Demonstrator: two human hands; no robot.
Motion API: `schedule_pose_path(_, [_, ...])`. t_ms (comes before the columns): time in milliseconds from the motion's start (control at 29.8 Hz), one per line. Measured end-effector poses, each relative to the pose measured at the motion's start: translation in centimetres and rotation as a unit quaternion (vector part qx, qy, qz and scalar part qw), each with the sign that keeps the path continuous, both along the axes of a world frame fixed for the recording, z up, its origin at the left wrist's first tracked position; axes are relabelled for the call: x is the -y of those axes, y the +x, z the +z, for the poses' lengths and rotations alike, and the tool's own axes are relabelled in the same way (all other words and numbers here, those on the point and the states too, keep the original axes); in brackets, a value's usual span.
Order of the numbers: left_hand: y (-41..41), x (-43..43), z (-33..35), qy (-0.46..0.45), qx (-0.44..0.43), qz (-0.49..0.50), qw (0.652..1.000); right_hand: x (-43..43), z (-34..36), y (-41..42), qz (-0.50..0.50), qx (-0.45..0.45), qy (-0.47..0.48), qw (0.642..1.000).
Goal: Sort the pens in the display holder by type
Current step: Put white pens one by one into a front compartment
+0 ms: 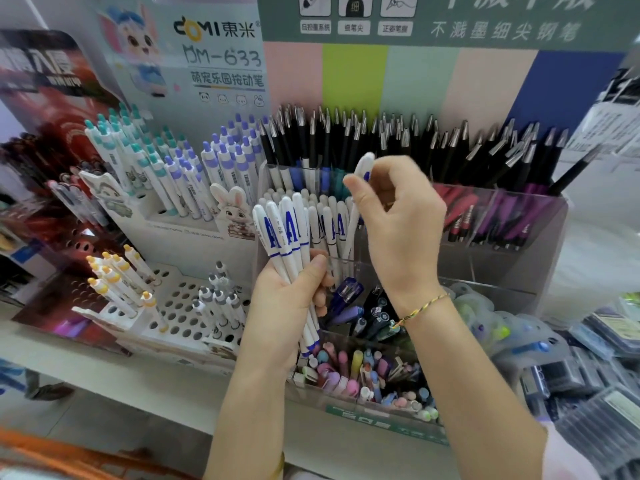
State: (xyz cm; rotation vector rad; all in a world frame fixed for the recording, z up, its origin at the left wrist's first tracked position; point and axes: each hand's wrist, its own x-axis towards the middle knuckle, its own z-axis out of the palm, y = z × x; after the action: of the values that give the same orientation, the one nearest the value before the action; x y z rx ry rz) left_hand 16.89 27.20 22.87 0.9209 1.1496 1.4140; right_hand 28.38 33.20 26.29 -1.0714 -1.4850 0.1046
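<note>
Grip white blue-lettered plastic pens (pixel 282 233) firmly in curled left hand (pixel 287 303); with right hand (pixel 401 223) pinching single white pen (pixel 364 164), seemingly same type, lift straight, join to bundle.

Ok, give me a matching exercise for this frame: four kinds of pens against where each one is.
1. bundle of white pens
2. single white pen
3. black pens
4. yellow-topped pens

A. standing in the white stand with holes
B. gripped in the left hand
C. back row, in front of the striped board
D. pinched in the right hand

Pairs: 1-B, 2-D, 3-C, 4-A
</note>
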Motion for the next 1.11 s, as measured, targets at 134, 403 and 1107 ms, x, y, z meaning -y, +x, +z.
schedule_pose_path(134, [0.1, 0.1, 0.3, 0.008, 0.006, -0.014, 1.0, -0.4, -1.9, -0.1, -0.025, 0.121, -0.075, 0.989])
schedule_pose_path(403, [0.2, 0.4, 0.5, 0.006, 0.02, -0.034, 0.999, -0.3, -1.8, -0.2, -0.101, 0.275, -0.237, 0.926])
schedule_pose_path(1107, [-0.2, -0.4, -0.4, -0.015, 0.012, 0.017, 1.0, 0.5, 1.5, 0.8, 0.046, -0.105, -0.053, 0.992])
